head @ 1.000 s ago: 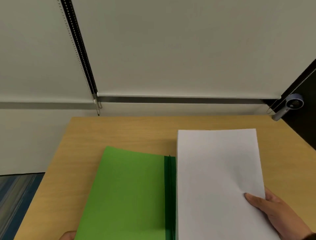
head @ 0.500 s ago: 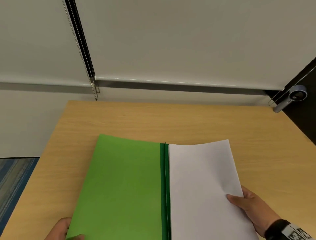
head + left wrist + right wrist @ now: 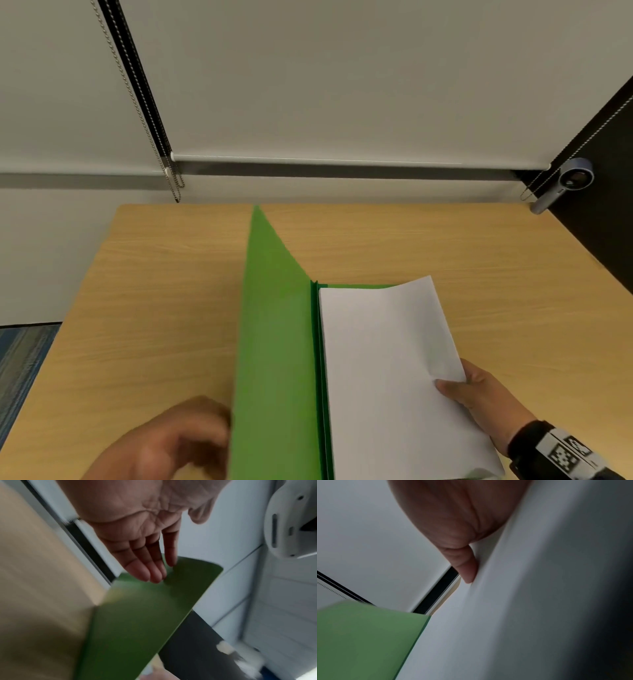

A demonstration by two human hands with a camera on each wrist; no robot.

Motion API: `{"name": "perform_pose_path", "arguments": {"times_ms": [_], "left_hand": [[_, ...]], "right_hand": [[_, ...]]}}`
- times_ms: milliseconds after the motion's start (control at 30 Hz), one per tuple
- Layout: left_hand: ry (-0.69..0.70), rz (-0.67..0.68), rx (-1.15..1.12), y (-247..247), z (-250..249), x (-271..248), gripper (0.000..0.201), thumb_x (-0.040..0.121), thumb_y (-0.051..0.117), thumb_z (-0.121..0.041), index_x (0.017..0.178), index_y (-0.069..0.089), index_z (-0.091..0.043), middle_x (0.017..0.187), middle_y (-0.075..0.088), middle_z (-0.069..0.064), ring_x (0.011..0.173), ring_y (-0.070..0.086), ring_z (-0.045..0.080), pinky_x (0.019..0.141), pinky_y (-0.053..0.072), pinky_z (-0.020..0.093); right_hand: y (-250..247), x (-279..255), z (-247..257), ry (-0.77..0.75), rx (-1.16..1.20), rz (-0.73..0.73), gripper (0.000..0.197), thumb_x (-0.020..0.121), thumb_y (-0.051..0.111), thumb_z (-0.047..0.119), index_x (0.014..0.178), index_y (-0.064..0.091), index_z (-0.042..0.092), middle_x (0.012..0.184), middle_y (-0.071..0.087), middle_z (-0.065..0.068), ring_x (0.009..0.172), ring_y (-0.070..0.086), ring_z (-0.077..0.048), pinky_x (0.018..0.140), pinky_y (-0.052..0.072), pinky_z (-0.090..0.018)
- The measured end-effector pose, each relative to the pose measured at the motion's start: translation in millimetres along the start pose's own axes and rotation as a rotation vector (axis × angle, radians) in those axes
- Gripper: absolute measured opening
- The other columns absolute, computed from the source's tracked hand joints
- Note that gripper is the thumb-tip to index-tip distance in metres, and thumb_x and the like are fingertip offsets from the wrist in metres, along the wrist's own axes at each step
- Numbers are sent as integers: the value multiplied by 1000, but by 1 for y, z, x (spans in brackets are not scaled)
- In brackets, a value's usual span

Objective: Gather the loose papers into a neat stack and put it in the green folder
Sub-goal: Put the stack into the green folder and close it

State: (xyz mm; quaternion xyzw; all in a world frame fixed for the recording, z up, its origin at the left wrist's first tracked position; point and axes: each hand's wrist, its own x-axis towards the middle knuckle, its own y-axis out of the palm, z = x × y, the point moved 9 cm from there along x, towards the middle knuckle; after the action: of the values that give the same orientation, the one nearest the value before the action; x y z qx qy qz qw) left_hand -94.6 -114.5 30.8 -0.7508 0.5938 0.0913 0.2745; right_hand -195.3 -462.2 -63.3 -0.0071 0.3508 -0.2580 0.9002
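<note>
here the right hand (image 3: 486,401) pinches the near right edge of the white stack of paper sheets (image 3: 387,370), thumb on top, the far right corner curling up. the stack lies on the right inner half of the open green card folder (image 3: 274,342), against its dark green spine. the left hand (image 3: 142,534), fingers straight, touches the folder's raised left cover. the folder rests on the light wooden table (image 3: 171,291).

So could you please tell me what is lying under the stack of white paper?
A strip of the green folder shows past the far edge of the paper stack, so its back cover lies beneath. The right hand grips the stack's right edge; anything further beneath is covered.
</note>
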Motion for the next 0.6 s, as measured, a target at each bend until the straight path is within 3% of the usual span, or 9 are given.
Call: {"name": "perform_pose_path", "arguments": {"times_ms": [33, 67, 100, 167, 300, 367, 433, 533, 600], "left_hand": [[155, -2, 61, -4, -27, -11, 45, 22, 73, -80, 58, 74, -54, 77, 75, -13, 81, 76, 2, 78, 10, 63], [239, -49, 92, -28, -50, 5, 40, 57, 69, -78, 80, 79, -47, 91, 75, -18, 86, 74, -2, 90, 50, 5], [332, -149, 95, -30, -75, 15, 42, 80, 56, -74, 94, 77, -41, 109, 70, -18, 95, 70, -5, 73, 57, 23], [337, -104, 84, -7, -80, 45, 51, 85, 36, -80, 110, 68, -49, 133, 55, -27, 114, 55, -16, 98, 43, 9], [293, 86, 565, 50, -64, 102, 79, 78, 13, -79, 144, 43, -47, 159, 28, -22, 146, 21, 1, 125, 19, 34], [189, 200, 693, 66, -35, 118, 83, 76, 11, -81, 144, 41, -44, 161, 28, -11, 147, 21, 12, 123, 21, 46], [-33, 328, 775, 73, 3, 122, 54, 86, 25, -74, 124, 54, -50, 144, 50, -18, 134, 46, 12, 104, 48, 54], [-76, 92, 875, 68, 39, 137, 34, 71, 35, -69, 85, 64, -58, 105, 60, -40, 101, 54, -12, 82, 56, 14], [7, -84, 812, 66, 41, 144, 36, 77, 31, -71, 78, 66, -61, 107, 51, -41, 102, 40, -13, 92, 36, 2]], "right_hand": [[1, -3, 2, 4, 8, -5, 25, 92, 59, -2, 115, 65, 8, 97, 79, -16, 83, 76, -36, 74, 59, -44], [3, -3, 3, 4, 20, 3, 26, 92, 59, -3, 115, 65, 7, 97, 79, -17, 81, 76, -35, 69, 60, -41], [3, -3, 3, 13, 34, -1, 27, 92, 59, -4, 116, 64, 5, 96, 79, -17, 79, 76, -33, 65, 60, -38], [4, -4, 4, 11, 51, 0, 27, 92, 58, -4, 118, 63, 3, 91, 79, -17, 72, 76, -29, 58, 60, -33], [0, -1, 3, 20, 45, 55, 43, 59, 93, 34, 87, 71, 9, 68, 74, -14, 61, 72, -24, 55, 59, -30], [-8, -2, 0, 24, 95, 41, 22, 78, 80, 20, 93, 72, 6, 66, 68, -8, 57, 66, -21, 44, 52, -19], [-23, -2, -8, 30, 85, -37, 18, 101, 48, 17, 110, 63, 17, 93, 71, -2, 75, 70, -13, 58, 55, -14], [-50, -8, -23, 3, 84, -152, 44, 103, 38, 44, 124, 65, 16, 121, 71, -7, 110, 65, -21, 101, 49, -40], [-64, -16, -27, -40, 88, -215, 42, 102, 42, 41, 113, 71, 12, 105, 76, -11, 97, 67, -30, 87, 52, -44]]}}
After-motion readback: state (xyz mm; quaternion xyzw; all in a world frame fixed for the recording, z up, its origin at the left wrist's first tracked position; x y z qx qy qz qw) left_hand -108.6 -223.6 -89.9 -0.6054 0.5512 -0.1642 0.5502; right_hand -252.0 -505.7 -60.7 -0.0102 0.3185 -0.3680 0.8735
